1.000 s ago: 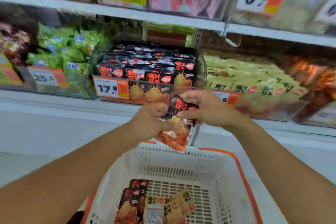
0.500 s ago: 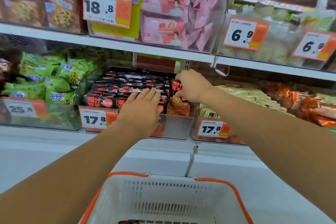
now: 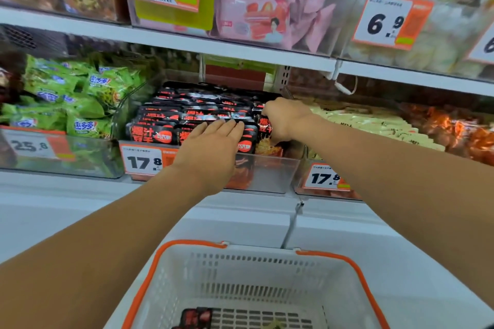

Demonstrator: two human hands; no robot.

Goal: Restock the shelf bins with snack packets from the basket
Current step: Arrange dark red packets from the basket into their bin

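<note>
One head-worn view faces forward and down. It sits near the white metal shelf (image 3: pixel 240 48), above the white plastic basket (image 3: pixel 254 275).

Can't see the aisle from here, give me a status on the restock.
Left hand flat on black packets in clear bin. Right hand pinching a packet at the bin's right end. Basket below, few packets left.
</note>
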